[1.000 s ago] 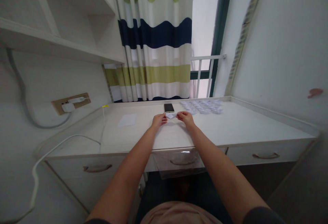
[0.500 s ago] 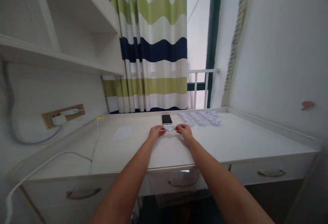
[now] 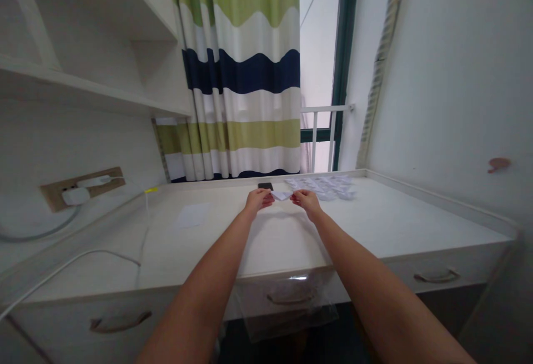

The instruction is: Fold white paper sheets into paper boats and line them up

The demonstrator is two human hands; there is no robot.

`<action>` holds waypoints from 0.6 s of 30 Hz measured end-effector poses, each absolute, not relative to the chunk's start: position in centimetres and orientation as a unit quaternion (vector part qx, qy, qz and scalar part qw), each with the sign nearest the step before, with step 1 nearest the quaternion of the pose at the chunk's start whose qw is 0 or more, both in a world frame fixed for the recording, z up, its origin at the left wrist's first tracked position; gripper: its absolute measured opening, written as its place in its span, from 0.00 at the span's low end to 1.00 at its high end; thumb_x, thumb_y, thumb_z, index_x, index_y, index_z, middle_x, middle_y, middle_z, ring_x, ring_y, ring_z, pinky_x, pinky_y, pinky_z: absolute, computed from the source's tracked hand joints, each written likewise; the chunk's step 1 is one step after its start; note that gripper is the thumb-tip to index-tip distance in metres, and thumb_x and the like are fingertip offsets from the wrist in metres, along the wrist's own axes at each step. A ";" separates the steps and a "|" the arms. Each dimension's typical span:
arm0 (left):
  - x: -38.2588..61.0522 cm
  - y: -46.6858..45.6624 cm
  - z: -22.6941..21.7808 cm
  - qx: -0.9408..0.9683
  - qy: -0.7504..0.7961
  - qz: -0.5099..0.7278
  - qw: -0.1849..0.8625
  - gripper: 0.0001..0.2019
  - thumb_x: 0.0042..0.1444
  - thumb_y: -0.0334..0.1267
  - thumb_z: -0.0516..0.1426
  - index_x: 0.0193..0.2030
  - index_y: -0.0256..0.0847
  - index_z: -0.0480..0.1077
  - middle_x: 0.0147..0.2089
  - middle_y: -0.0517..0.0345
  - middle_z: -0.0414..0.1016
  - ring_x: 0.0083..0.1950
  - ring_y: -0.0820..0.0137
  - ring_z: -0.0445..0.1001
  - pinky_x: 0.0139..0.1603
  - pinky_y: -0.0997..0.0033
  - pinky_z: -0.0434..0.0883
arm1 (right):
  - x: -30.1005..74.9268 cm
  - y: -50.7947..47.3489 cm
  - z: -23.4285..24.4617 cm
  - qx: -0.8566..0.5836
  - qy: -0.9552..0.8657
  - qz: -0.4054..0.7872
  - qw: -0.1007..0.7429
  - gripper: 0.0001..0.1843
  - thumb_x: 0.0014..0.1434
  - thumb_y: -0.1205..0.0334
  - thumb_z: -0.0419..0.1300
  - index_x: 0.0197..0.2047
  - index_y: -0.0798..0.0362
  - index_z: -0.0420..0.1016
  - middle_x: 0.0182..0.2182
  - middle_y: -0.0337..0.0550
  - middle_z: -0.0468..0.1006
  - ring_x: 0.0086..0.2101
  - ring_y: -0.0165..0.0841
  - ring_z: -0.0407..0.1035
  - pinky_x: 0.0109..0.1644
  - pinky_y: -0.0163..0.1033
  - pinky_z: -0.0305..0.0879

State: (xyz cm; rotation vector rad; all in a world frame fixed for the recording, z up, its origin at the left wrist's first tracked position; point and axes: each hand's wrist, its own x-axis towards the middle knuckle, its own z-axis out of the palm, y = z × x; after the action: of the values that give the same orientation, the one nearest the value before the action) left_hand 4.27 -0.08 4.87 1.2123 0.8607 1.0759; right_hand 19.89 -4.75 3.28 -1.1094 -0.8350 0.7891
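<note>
A small folded white paper (image 3: pixel 282 195) is held just above the white desk (image 3: pixel 375 219), pinched at its two ends. My left hand (image 3: pixel 258 201) grips its left end and my right hand (image 3: pixel 305 200) grips its right end. Just behind my left hand a dark phone (image 3: pixel 265 186) lies flat, partly hidden. To the right, near the back edge, several small folded white papers (image 3: pixel 327 186) lie in a group. A flat white sheet (image 3: pixel 193 215) lies on the desk to the left of my hands.
A striped curtain (image 3: pixel 245 80) hangs behind the desk beside a window with a white rail (image 3: pixel 325 109). Shelves (image 3: pixel 91 94) jut out at upper left. A wall socket with a plug (image 3: pixel 79 189) and a white cable (image 3: pixel 75 261) are at left. Drawers with handles (image 3: pixel 436 276) run under the desk.
Both hands have lifted the folded paper slightly off the desk and moved it farther back, so it now covers part of the phone. The view has shifted a little.
</note>
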 end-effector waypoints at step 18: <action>16.9 -0.1 7.2 0.547 0.320 0.421 0.649 0.03 0.49 0.31 0.56 0.28 0.35 0.65 0.25 0.54 0.72 0.25 0.73 0.73 0.32 0.72 0.71 | 32.1 -6.7 6.3 -0.511 -0.352 0.296 0.726 0.12 0.48 0.75 0.55 0.16 0.57 0.68 0.13 0.37 0.71 0.19 0.24 0.67 0.25 0.28 0.66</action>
State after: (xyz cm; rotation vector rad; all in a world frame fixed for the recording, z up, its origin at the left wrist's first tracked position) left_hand 16.92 -0.12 7.19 1.2432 0.7269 0.9575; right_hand 32.15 -6.69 6.33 -1.1268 -0.7765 0.6523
